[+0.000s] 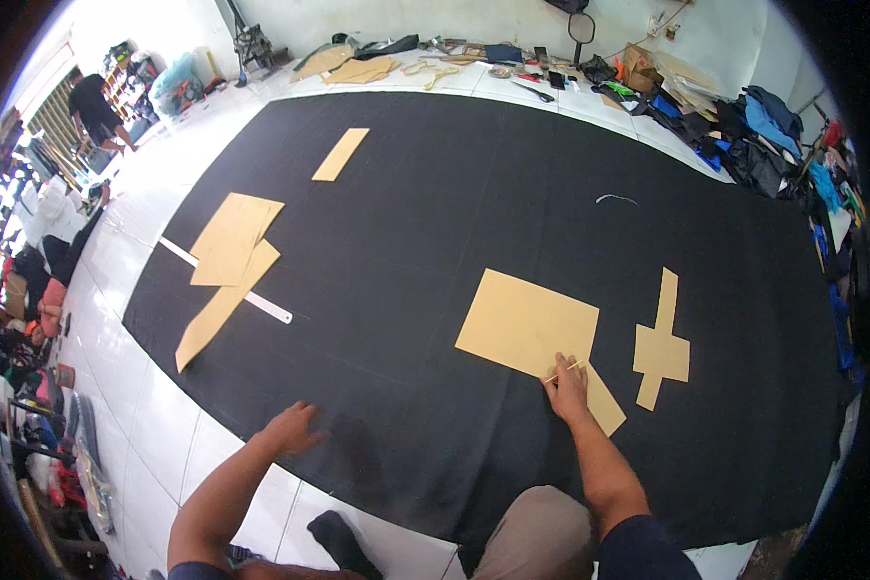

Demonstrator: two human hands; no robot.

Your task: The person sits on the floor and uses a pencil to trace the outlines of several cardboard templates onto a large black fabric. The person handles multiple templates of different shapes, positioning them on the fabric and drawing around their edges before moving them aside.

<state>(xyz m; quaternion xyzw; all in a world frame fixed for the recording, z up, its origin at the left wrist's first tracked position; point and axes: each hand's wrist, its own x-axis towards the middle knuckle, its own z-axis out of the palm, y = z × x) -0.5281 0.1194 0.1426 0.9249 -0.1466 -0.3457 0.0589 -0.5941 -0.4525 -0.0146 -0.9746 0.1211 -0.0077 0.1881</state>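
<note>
A large black cloth [435,222] lies spread over the white tiled floor. My right hand [566,382] rests on the near edge of a tan rectangular cardboard pattern [527,324] and holds a thin pale marking stick [563,371] against it. A smaller tan strip [604,404] pokes out beside my wrist. My left hand [290,428] presses flat, fingers apart, on the cloth's near left edge. A cross-shaped tan pattern piece [661,348] lies just right of my right hand.
More tan pattern pieces [230,242] and a long white ruler [261,303] lie on the cloth's left part, with another tan strip [340,154] farther back. Clothes and clutter [744,135] line the far right. A person [97,111] stands at the far left.
</note>
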